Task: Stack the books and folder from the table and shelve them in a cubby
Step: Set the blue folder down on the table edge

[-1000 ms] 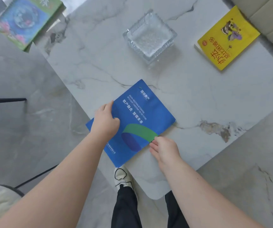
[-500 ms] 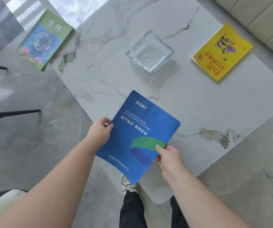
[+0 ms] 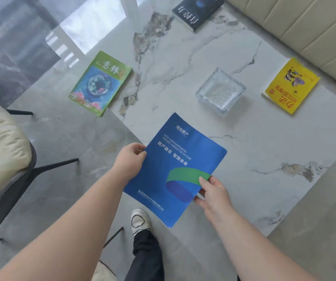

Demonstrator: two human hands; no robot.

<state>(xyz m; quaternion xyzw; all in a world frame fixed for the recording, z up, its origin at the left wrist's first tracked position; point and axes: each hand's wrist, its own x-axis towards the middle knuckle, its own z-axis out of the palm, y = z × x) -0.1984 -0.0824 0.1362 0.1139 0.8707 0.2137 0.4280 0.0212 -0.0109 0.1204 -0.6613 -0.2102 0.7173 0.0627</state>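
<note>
- Flat blue folder with a green band, centre of frame: "国投数产", "数产融合 智领未来", "INTELLIGENT LEADERSHIP FOR THE FUTURE".
- Green paperback magazine, upper left: "意林".
- Yellow and black books' titles: upside down, not surely readable.

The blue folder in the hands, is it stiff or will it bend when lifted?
Probably floppy: the blue folder looks thin and its far edge curves. Likely light, since the left hand and right hand pinch only its edges. Its glossy cover may slip.
</note>
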